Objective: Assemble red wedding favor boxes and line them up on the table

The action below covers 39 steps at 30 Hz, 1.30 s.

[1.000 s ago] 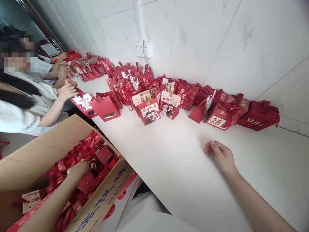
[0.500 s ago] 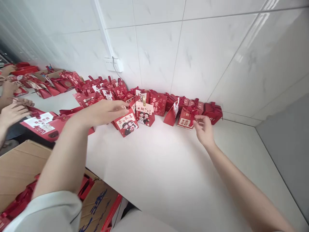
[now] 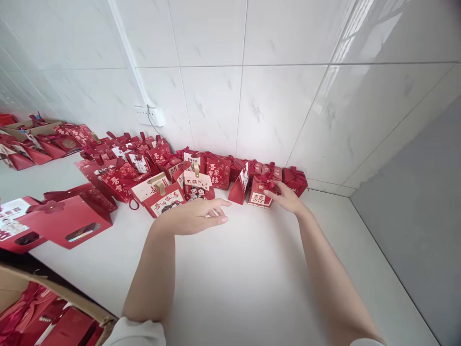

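Note:
My left hand [image 3: 196,216] is over the white table with its fingers stretched out and holds nothing. Just behind it stand a red gift box with a couple drawn on it [image 3: 198,185] and a wider red gift box with a gold-toned handle tab [image 3: 163,199]. My right hand [image 3: 288,198] reaches to a small red gift box [image 3: 260,194] bearing a white double-happiness panel and a red ribbon bow. Its thumb and forefinger are apart at the box's right edge; the other fingertips are partly hidden. Left of this box stands a triangular red box [image 3: 238,187].
More red gift boxes [image 3: 218,173] line the wall, one with a bow [image 3: 295,180] at the right end. Large red bags [image 3: 68,221] lie at the left. Below the table's edge, a cardboard carton [image 3: 79,295] holds red packages. A power strip [image 3: 149,116] is on the tiled wall.
The view has swung right, and the other person's hands have left it. My left hand has come down and right, off the couple boxes. My right hand stays by the double-happiness box, thumb now across its front.

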Available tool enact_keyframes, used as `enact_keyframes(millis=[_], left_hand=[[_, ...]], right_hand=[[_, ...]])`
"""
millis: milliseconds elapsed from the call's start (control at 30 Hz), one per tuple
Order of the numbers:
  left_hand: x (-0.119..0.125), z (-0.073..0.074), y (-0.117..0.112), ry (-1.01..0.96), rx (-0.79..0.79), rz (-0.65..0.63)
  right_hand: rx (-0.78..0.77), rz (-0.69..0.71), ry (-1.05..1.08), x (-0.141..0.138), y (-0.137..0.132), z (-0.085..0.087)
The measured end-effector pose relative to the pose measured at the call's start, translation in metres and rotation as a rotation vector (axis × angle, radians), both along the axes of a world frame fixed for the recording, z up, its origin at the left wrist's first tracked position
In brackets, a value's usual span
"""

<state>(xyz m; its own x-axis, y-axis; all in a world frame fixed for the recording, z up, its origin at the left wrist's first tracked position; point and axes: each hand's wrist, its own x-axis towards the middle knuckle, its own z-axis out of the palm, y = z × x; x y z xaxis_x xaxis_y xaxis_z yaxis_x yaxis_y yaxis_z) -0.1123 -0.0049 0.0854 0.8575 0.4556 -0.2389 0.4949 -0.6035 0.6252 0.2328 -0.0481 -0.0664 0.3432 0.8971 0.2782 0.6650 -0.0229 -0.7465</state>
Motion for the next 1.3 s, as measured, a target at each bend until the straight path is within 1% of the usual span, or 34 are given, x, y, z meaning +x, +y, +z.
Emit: enact_keyframes(millis=[100, 133, 233, 333, 367, 433, 467, 533, 633, 733, 800, 900, 967, 1033, 1100, 1200, 1267, 1300], left_hand=[[0.0, 0.001, 0.004, 0.032, 0.01, 0.016], [-0.002, 0.001, 0.005, 0.047, 0.012, 0.031], [-0.007, 0.001, 0.011, 0.058, 0.02, 0.087], [-0.011, 0.001, 0.017, 0.039, -0.009, 0.078], [-0.011, 0.0, 0.02, 0.035, -0.023, 0.066], [-0.007, 0.0, 0.024, 0.026, -0.038, 0.048], [-0.004, -0.001, 0.026, 0.023, -0.038, 0.042], [0.004, -0.003, 0.028, 0.022, -0.028, 0.033], [0.016, -0.008, 0.029, 0.055, -0.026, 0.005], [0.024, -0.012, 0.026, 0.068, -0.028, -0.022], [0.028, -0.013, 0.024, 0.037, 0.002, -0.02], [0.041, -0.013, 0.021, -0.071, 0.115, 0.035], [0.052, -0.016, 0.02, -0.172, 0.186, 0.08], [0.063, -0.024, 0.021, -0.253, 0.2, 0.065], [0.072, -0.034, 0.025, -0.273, 0.158, -0.029], [0.081, -0.051, 0.031, -0.222, 0.06, -0.245], [0.085, -0.061, 0.032, -0.195, 0.001, -0.344], [0.088, -0.065, 0.032, -0.189, -0.03, -0.368]], right_hand=[[0.027, -0.148, 0.059, -0.002, 0.004, 0.01], [0.042, -0.178, 0.063, -0.002, 0.005, 0.013], [0.043, -0.168, 0.084, 0.0, 0.003, 0.022], [0.065, -0.084, 0.168, 0.001, -0.003, 0.03], [0.089, -0.079, 0.19, 0.001, -0.004, 0.032], [0.121, -0.143, 0.183, -0.002, -0.003, 0.033], [0.106, -0.198, 0.141, -0.004, -0.002, 0.032], [0.024, -0.281, 0.031, -0.008, 0.003, 0.03], [-0.077, -0.272, -0.038, -0.011, 0.005, 0.03], [-0.099, -0.157, 0.002, -0.009, -0.007, 0.042], [-0.145, 0.021, 0.101, -0.007, -0.022, 0.055], [-0.233, 0.289, 0.267, -0.009, -0.045, 0.073], [-0.303, 0.421, 0.315, -0.013, -0.055, 0.081], [-0.375, 0.519, 0.304, -0.019, -0.059, 0.086], [-0.437, 0.627, 0.309, -0.025, -0.06, 0.089], [-0.488, 0.794, 0.359, -0.032, -0.058, 0.095], [-0.488, 0.853, 0.366, -0.036, -0.057, 0.098], [-0.484, 0.868, 0.37, -0.037, -0.057, 0.1]])
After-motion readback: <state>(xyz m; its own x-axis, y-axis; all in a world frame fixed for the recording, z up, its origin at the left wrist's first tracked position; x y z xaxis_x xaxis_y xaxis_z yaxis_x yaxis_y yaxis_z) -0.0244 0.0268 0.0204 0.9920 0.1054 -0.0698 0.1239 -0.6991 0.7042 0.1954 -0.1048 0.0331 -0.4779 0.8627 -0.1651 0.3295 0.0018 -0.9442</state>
